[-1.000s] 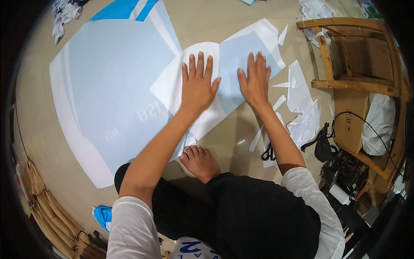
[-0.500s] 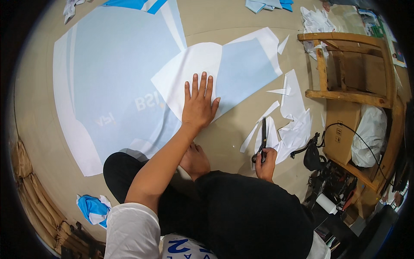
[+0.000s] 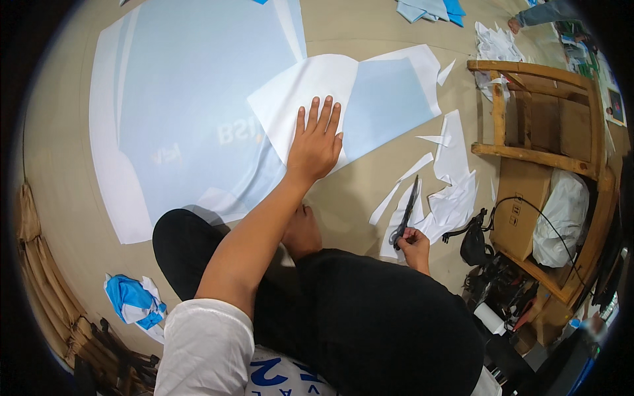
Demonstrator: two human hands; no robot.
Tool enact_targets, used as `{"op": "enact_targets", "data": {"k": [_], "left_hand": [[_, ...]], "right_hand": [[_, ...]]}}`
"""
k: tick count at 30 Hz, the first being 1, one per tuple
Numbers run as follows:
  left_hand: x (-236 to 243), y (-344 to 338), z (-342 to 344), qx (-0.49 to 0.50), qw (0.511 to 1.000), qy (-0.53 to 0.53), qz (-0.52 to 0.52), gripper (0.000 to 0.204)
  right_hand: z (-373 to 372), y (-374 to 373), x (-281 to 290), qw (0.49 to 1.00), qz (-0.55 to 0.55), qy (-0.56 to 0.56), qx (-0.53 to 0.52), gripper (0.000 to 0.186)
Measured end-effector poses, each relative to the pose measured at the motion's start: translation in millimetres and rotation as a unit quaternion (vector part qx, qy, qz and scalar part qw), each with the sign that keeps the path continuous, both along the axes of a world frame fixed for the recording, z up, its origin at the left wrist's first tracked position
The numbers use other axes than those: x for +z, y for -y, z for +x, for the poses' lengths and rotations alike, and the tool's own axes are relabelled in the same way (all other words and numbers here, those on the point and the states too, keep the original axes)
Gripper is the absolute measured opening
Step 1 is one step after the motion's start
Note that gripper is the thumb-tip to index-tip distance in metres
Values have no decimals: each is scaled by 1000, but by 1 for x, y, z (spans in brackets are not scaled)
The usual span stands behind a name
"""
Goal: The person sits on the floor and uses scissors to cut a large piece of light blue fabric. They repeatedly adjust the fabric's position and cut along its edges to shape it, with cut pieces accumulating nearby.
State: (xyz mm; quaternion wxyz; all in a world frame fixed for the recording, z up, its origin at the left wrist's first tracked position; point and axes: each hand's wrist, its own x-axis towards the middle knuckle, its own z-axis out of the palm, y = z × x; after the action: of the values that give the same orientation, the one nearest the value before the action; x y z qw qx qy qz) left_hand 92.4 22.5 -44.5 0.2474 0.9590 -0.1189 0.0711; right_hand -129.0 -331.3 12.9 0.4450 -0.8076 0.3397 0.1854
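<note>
In the head view, your left hand (image 3: 316, 148) lies palm down, fingers extended and grasping nothing, on the white part of the small cloth piece (image 3: 389, 92), which overlaps the large pale-blue cloth (image 3: 178, 99). Your right hand (image 3: 414, 249) grasps the scissors (image 3: 407, 214) near the handles; you cannot tell here whether a finger sits inside a loop. The scissors are over the white scraps (image 3: 452, 158), right of your foot (image 3: 302, 232). Spread light, even pressure through your palm so the cloth lies flat, and lift the scissors clear of the scraps. Their tips point away from you, the long axis leaning slightly right.
</note>
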Motion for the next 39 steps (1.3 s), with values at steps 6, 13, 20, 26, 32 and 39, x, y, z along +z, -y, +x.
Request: {"op": "enact_targets", "data": {"k": [6,13,20,26,32,39], "left_hand": [[-2,-1,-2,6,1000,11,-8,64],[-6,0,0,3,1000,6,19,64],[-6,-1,0,6,1000,15,-18,64],[-4,-4,1,14,998,18,-52,64],[-3,-4,1,13,998,26,-61,64],[-3,-5,1,15,998,24,-51,63]], "right_hand": [[11,-12,41,964,230,-59,-117,18],[12,-31,44,986,160,20,-42,24],[54,-85,21,963,216,-116,110,42],[81,-94,1,951,253,-97,150,44],[100,-97,-2,950,249,-99,160,42],[108,-95,-2,947,252,-100,174,41]]}}
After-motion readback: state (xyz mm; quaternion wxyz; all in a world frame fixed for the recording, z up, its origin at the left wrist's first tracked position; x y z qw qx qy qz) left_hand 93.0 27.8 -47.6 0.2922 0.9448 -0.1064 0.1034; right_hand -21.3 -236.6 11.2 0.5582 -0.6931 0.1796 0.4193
